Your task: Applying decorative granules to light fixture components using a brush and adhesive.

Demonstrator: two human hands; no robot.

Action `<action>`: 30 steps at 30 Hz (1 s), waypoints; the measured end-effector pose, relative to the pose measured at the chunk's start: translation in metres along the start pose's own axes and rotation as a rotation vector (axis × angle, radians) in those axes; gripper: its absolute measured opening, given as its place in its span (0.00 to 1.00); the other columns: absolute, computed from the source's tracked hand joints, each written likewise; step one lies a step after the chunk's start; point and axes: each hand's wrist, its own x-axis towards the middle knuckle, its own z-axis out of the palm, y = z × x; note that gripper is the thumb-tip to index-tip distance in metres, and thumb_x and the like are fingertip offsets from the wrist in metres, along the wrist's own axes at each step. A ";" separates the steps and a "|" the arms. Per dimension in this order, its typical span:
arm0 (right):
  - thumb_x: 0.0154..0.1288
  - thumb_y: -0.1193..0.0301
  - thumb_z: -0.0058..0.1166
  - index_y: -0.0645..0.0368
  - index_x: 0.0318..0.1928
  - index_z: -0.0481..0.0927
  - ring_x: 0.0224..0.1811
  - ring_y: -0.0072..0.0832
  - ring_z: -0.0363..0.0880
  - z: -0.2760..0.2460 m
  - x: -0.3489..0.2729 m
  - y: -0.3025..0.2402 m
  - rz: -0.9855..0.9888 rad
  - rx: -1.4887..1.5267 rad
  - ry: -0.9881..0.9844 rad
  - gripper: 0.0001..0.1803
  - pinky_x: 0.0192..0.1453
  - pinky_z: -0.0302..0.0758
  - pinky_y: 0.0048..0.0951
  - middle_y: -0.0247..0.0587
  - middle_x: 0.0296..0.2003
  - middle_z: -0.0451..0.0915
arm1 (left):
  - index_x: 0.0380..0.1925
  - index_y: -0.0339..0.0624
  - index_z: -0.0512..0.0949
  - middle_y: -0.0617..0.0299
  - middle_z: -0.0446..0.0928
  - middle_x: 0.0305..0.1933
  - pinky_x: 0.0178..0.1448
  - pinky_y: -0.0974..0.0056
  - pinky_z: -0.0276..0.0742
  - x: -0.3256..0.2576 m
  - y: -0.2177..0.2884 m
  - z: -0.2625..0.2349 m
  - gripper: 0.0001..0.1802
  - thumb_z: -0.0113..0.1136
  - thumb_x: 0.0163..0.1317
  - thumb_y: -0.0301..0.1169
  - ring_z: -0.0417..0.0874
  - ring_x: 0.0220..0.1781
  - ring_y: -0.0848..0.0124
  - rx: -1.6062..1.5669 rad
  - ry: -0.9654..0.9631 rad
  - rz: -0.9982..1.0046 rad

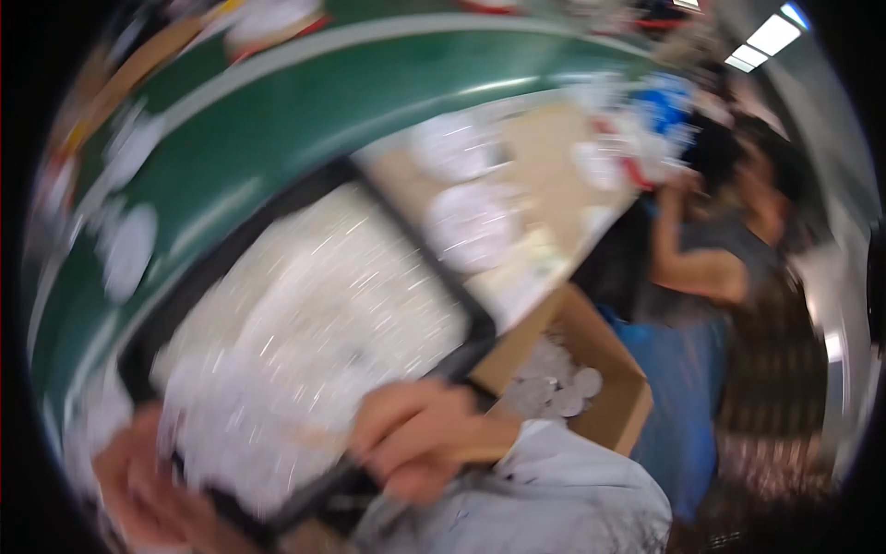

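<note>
At the far left, a pale oval piece (129,251) is lying on a green work surface (323,111). Below it, my left hand (152,485) is resting at the near left corner of a black tray (482,334); blur is hiding the fingers, so I cannot tell whether they are gripping the rim. The tray is sitting slanted in front of me, and a heap of whitish, translucent pieces (314,305) is filling it. My right hand (415,439) is bending its fingers inward by the tray's near right edge; I cannot tell whether it is grasping anything. Beyond the tray's right side, white round stacks (475,226) are standing on a tan board (549,129). Just beside my right forearm, a cardboard box (632,388) is holding pale discs (554,379). Farther right, a co-worker (706,268) in a dark grey top is raising a forearm.
</note>
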 end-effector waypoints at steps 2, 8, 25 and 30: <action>0.61 0.69 0.66 0.61 0.36 0.79 0.28 0.33 0.78 -0.023 0.012 -0.009 0.062 -0.020 -0.018 0.10 0.27 0.78 0.30 0.48 0.39 0.76 | 0.34 0.32 0.72 0.51 0.76 0.30 0.32 0.66 0.74 0.025 0.019 0.035 0.20 0.49 0.73 0.41 0.79 0.31 0.66 0.496 -0.352 0.000; 0.61 0.66 0.65 0.58 0.30 0.70 0.22 0.24 0.67 -0.021 0.014 0.007 0.029 -0.078 -0.071 0.15 0.21 0.65 0.21 0.40 0.34 0.69 | 0.31 0.31 0.74 0.57 0.78 0.26 0.30 0.73 0.72 0.032 0.016 0.063 0.15 0.54 0.71 0.34 0.76 0.23 0.75 0.322 -0.350 0.003; 0.57 0.76 0.58 0.61 0.30 0.74 0.21 0.29 0.77 -0.010 0.014 0.010 -0.035 -0.233 -0.232 0.05 0.23 0.76 0.24 0.44 0.33 0.76 | 0.27 0.36 0.79 0.58 0.82 0.26 0.28 0.72 0.74 0.027 0.016 0.052 0.11 0.59 0.66 0.31 0.77 0.21 0.73 0.405 -0.365 0.053; 0.55 0.77 0.58 0.61 0.29 0.75 0.22 0.30 0.79 -0.001 0.025 0.010 0.001 -0.322 -0.338 0.04 0.24 0.77 0.26 0.42 0.28 0.76 | 0.28 0.39 0.80 0.62 0.82 0.26 0.26 0.68 0.73 0.033 0.018 0.054 0.04 0.60 0.60 0.26 0.77 0.20 0.69 0.536 -0.433 0.234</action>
